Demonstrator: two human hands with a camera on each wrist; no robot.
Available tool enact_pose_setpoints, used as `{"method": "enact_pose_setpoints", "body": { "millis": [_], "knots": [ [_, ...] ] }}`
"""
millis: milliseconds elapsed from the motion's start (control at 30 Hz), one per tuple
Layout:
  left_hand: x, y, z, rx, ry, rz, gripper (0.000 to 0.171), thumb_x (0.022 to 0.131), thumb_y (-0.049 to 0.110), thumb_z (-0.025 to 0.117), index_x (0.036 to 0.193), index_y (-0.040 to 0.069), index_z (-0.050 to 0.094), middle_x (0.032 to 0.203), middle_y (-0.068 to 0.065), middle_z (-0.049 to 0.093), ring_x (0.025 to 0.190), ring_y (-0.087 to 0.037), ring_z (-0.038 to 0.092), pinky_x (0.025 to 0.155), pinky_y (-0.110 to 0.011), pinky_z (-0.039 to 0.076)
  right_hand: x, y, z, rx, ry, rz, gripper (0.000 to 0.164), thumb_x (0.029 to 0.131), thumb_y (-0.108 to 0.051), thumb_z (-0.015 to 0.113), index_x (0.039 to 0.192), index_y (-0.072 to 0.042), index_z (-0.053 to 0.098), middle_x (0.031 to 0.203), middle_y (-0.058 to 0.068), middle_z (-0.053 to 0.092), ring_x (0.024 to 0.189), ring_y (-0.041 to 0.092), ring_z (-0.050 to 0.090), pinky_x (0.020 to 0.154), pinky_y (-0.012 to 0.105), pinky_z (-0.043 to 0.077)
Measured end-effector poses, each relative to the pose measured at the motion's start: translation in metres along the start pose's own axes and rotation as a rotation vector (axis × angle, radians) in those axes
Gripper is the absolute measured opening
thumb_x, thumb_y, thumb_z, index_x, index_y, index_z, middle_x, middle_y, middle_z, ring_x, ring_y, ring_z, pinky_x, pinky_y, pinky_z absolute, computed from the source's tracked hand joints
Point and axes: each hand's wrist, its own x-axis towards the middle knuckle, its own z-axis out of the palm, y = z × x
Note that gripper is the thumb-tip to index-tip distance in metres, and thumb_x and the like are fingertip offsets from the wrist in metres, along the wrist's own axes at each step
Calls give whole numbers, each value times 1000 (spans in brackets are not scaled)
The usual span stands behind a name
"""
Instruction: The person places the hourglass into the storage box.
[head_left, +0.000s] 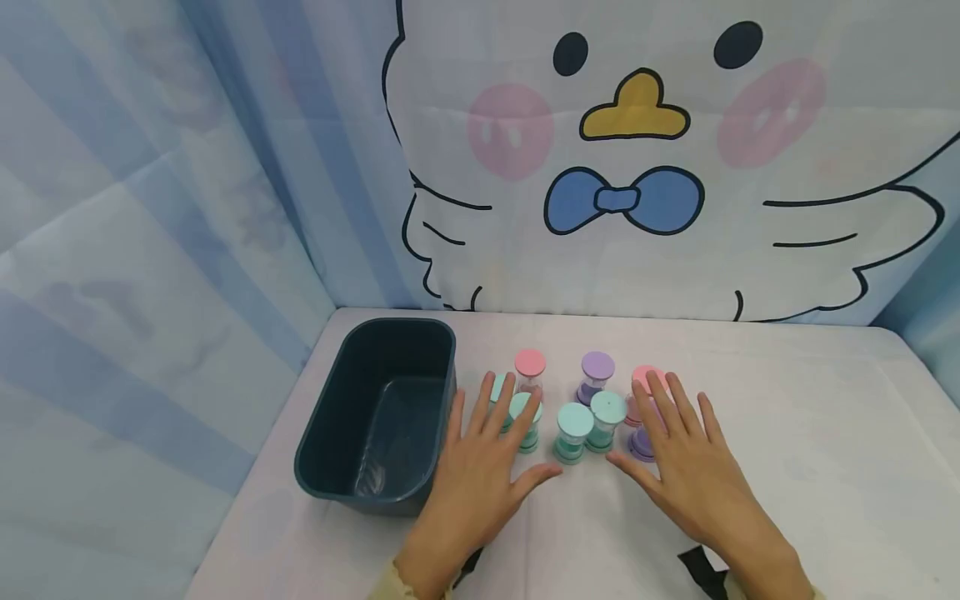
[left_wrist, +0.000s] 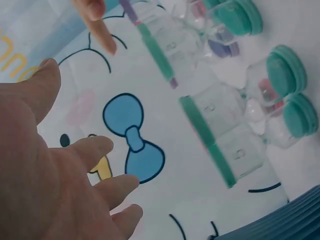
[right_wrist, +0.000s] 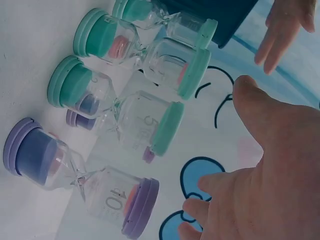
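Note:
Several hourglasses with coloured caps stand upright on the table. My left hand (head_left: 483,467), fingers spread, hovers over the left ones and partly hides a green-capped hourglass (head_left: 529,417). Over the right ones my right hand (head_left: 690,467) spreads its fingers too, covering part of a pink-capped hourglass (head_left: 647,379) and a purple-capped one (right_wrist: 107,195) marked 10. Between the hands are two green-capped hourglasses, the front one (head_left: 573,429) beside its neighbour (head_left: 607,417). Farther back stand a purple-capped hourglass (head_left: 597,371) and a pink-capped one (head_left: 530,367). Neither hand holds anything.
A deep dark teal bin (head_left: 315,467) stands on the white table (head_left: 847,450), just left of my left hand. Behind the table hangs a cloth (head_left: 637,275) printed with a cartoon face and a blue bow tie. Black straps show at both wrists.

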Motion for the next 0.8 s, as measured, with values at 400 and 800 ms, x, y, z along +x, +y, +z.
{"method": "enact_pose_setpoints", "body": {
  "millis": [400, 800],
  "knots": [
    [-5, -16, -31, -13, 78, 0, 77, 95, 68, 43, 159, 28, 24, 167, -6, 13, 154, -29, 5, 122, -54, 7, 4, 8, -9, 16, -41, 37, 97, 95, -66, 47, 160, -6, 9, 165, 20, 8, 152, 39, 3, 120, 47, -13],
    [-15, -43, -40, -51, 102, -21, 74, 96, 62, 49, 157, 25, 31, 163, -11, 24, 150, -31, 23, 120, -54, 18, 8, 13, -11, 1, -25, 51, 99, 92, -63, 56, 158, -2, 14, 159, 25, 22, 143, 47, 23, 115, 62, 22]
  ]
}}
